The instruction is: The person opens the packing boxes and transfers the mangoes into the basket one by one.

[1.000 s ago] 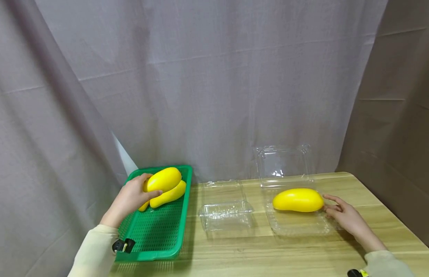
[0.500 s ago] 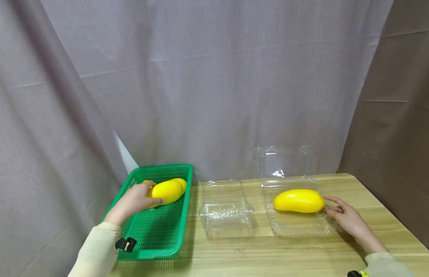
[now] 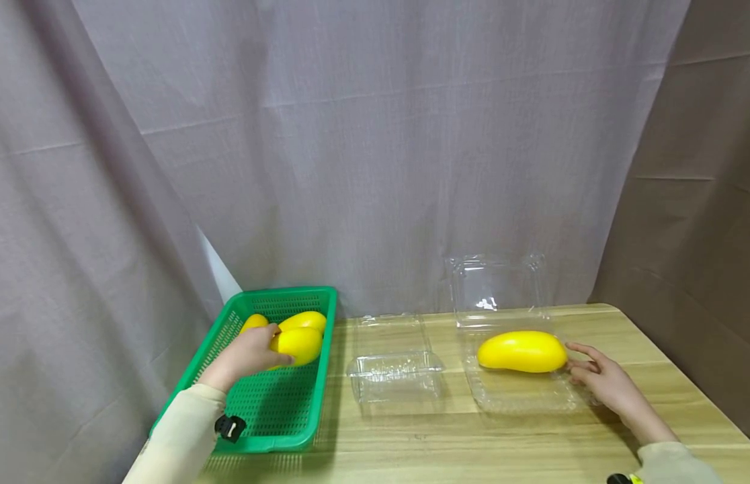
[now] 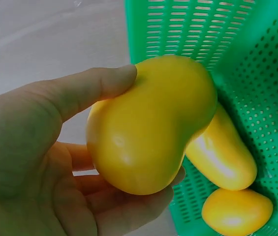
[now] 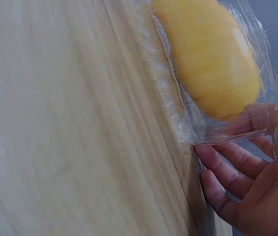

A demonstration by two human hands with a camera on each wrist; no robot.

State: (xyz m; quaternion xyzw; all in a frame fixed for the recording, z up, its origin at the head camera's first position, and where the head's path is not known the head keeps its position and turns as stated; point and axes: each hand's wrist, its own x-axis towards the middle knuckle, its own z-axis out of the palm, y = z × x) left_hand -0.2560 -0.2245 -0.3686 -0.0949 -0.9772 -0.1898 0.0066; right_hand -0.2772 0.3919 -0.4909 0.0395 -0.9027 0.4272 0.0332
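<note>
In the head view my left hand grips a yellow mango inside the green basket. The left wrist view shows the thumb on one side of that mango and the fingers curled under the other. Two more mangoes, one behind it and another to the left, lie in the basket. On the right, a single mango lies in an open clear plastic box. My right hand touches the right side of that box with loosely bent fingers.
Between basket and box stands a second clear plastic container. The box's clear lid stands raised at the back. A wooden table carries everything, and grey cloth hangs behind it.
My left hand has lowered its mango and brought it slightly right and nearer, so the two other mangoes show behind and left of it. My right hand stays in place.
</note>
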